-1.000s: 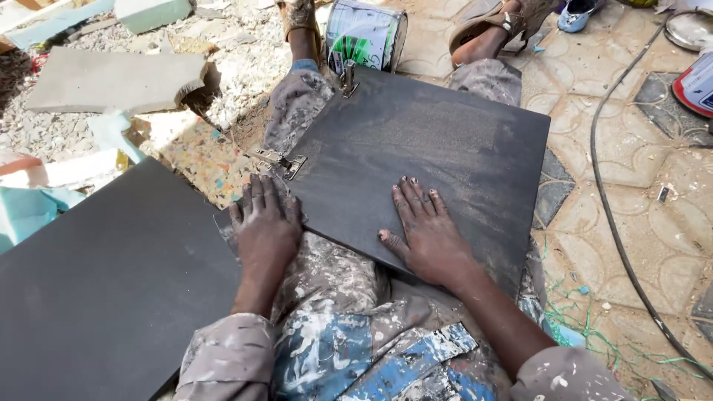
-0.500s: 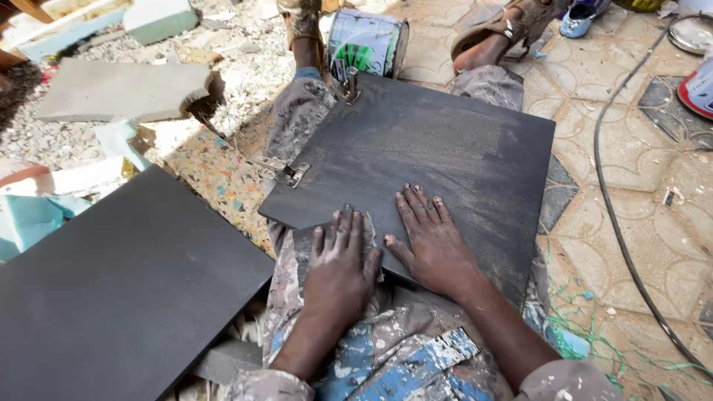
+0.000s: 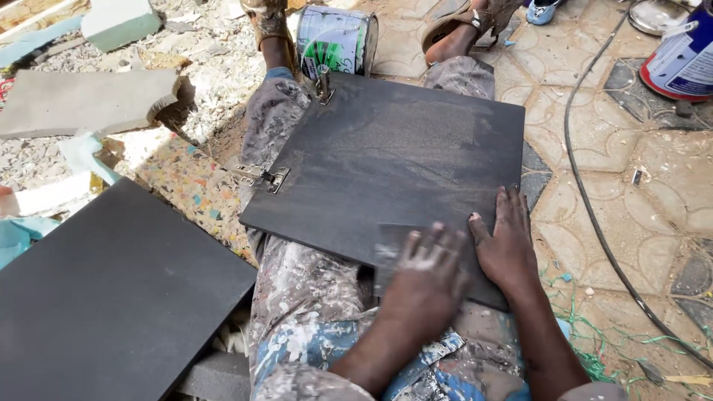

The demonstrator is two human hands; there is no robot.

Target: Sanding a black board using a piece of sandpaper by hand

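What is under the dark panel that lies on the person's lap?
Under the dark panel the paint-spattered trousers show at its near and far edges. The left hand presses a grey sheet on top; the right hand lies flat beside it. The rest beneath is covered.

A round tin with a white-and-green label (image 3: pixel 334 41) stands between the feet; a red-and-white-labelled can (image 3: pixel 683 59) stands top right.

paint can (image 3: pixel 336 41) | black cable (image 3: pixel 594 208) | second dark panel (image 3: pixel 104 297) | foam scraps (image 3: pixel 119 22)
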